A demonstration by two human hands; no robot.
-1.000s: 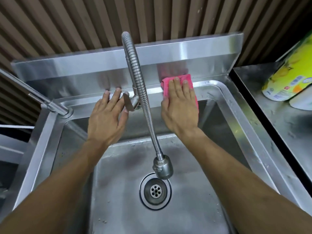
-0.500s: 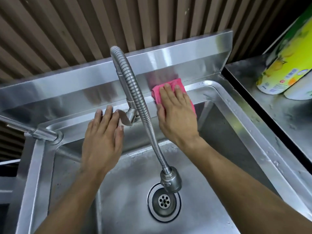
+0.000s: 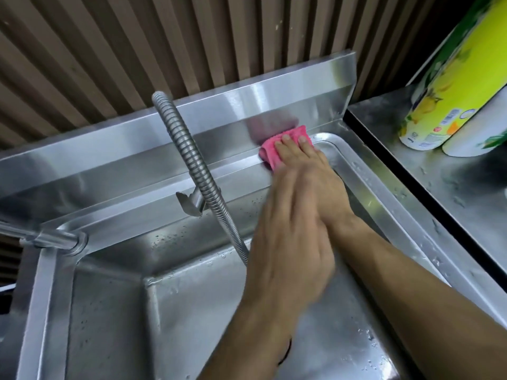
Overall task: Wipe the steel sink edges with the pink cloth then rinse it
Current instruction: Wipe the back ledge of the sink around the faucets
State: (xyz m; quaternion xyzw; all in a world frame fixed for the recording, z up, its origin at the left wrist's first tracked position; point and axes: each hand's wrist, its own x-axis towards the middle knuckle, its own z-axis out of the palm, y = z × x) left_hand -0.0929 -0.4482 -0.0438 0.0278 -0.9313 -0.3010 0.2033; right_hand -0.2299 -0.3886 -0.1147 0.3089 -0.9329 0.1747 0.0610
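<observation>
Right hand (image 3: 315,182) is lying flat, fingers straight, pressing the pink cloth (image 3: 277,149) onto the sink's (image 3: 219,174) back edge near the right corner. Left hand (image 3: 290,242) is hanging blurred over the basin, fingers straight and holding nothing, crossing in front of the right wrist. Hose (image 3: 192,160) is arching left of them; bottles (image 3: 450,100) are lying on the tabletop (image 3: 452,193).
</observation>
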